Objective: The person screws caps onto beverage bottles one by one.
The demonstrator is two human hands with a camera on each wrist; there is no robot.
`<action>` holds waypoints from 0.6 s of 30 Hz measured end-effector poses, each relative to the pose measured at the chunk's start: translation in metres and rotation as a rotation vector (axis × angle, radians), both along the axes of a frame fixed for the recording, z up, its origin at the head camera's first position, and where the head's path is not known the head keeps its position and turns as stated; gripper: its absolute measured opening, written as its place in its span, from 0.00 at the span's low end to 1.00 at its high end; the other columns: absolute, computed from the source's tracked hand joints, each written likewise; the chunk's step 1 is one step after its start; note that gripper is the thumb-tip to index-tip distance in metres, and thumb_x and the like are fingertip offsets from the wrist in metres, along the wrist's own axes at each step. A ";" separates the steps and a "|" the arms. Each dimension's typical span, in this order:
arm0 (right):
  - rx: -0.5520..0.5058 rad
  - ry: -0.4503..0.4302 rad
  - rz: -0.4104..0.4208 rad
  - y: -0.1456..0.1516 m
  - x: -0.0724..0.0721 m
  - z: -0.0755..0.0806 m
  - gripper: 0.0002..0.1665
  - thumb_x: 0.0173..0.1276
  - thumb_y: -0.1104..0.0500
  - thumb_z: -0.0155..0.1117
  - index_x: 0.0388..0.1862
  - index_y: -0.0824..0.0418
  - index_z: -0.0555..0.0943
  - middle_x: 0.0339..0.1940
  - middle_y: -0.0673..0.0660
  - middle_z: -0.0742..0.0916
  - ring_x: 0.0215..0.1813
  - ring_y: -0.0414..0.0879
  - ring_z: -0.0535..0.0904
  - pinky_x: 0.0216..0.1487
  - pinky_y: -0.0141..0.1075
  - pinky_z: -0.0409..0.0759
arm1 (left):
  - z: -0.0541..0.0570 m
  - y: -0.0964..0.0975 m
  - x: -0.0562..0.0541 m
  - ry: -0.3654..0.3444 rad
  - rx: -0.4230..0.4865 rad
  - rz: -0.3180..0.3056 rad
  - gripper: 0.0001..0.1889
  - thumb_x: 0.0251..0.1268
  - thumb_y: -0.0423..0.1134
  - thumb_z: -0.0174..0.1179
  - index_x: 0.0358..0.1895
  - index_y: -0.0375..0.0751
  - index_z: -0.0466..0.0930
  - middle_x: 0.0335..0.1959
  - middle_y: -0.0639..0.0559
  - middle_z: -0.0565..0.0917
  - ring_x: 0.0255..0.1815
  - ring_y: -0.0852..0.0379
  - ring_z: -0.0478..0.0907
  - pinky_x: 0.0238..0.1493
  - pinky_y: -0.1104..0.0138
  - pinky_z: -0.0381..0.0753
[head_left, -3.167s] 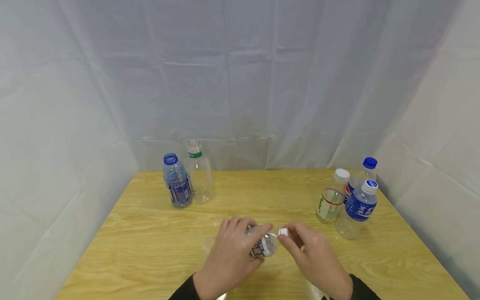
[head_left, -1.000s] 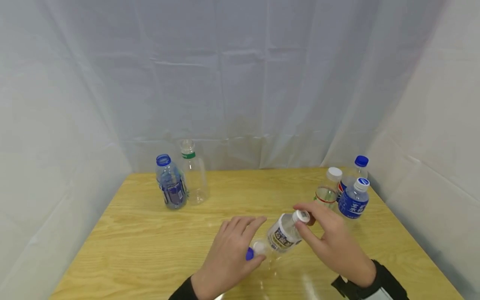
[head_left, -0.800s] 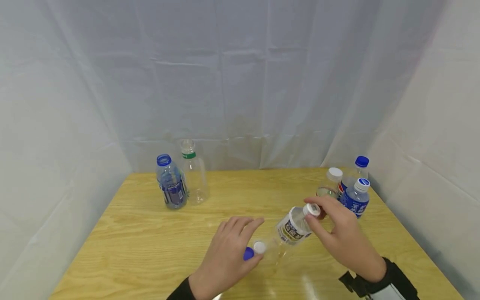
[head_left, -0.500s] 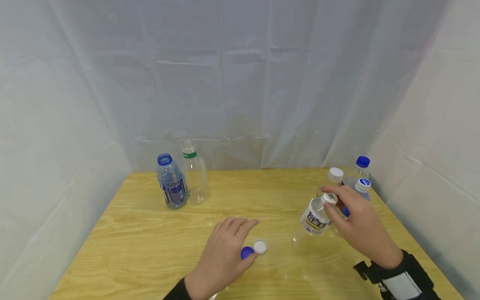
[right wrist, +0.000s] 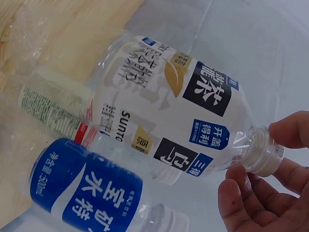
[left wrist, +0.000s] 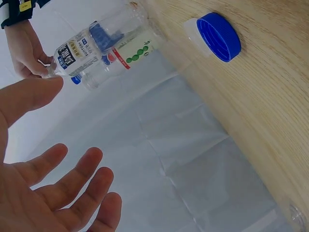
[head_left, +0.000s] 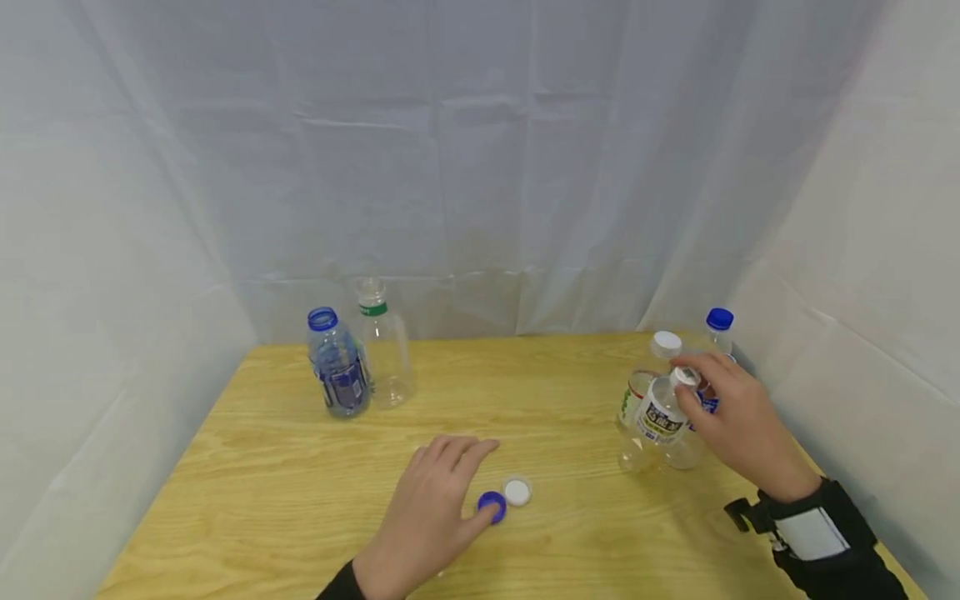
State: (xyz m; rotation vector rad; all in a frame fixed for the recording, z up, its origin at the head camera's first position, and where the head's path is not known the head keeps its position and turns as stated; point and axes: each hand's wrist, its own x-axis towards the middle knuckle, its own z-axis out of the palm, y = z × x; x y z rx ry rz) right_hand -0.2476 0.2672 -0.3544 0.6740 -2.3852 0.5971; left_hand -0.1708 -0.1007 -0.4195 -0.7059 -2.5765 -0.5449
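Note:
My right hand [head_left: 738, 425] pinches the white cap [right wrist: 270, 157] of a clear drink bottle [head_left: 660, 414] with a white label, fingers and thumb around it. That bottle stands nearly upright at the right of the table, in front of other capped bottles; whether its base touches the wood I cannot tell. My left hand [head_left: 423, 512] is held open with fingers apart, also seen in the left wrist view. Beside its thumb lie a blue bottle cap [head_left: 492, 500] and a white bottle cap [head_left: 517, 491], hollow sides up.
Close behind the held bottle stand a white-capped bottle [head_left: 666, 345], a blue-capped bottle [head_left: 720, 319] and a blue-labelled bottle [right wrist: 91, 188]. At the back left are an uncapped bluish bottle [head_left: 341, 367] and an uncapped clear bottle [head_left: 386, 358]. White sheeting [head_left: 480, 167] surrounds the table.
The left hand has let go of the white-labelled bottle. My right hand has carried it by the cap rightward to the other bottles, while the left hand drew slightly back left, revealing both loose caps.

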 end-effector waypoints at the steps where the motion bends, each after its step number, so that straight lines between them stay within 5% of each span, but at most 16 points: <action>1: 0.002 -0.006 -0.003 0.000 -0.001 0.000 0.20 0.66 0.69 0.66 0.57 0.64 0.81 0.46 0.57 0.82 0.36 0.44 0.74 0.30 0.33 0.76 | 0.000 -0.001 0.000 0.002 0.000 0.001 0.37 0.53 0.53 0.76 0.67 0.50 0.76 0.56 0.55 0.81 0.58 0.57 0.76 0.53 0.59 0.79; 18: 0.049 -0.116 -0.075 0.002 -0.017 -0.006 0.19 0.72 0.66 0.60 0.60 0.65 0.79 0.52 0.64 0.82 0.42 0.54 0.81 0.34 0.45 0.79 | -0.004 -0.007 -0.001 0.006 -0.014 0.018 0.36 0.53 0.53 0.76 0.66 0.50 0.76 0.55 0.55 0.81 0.58 0.57 0.76 0.54 0.59 0.80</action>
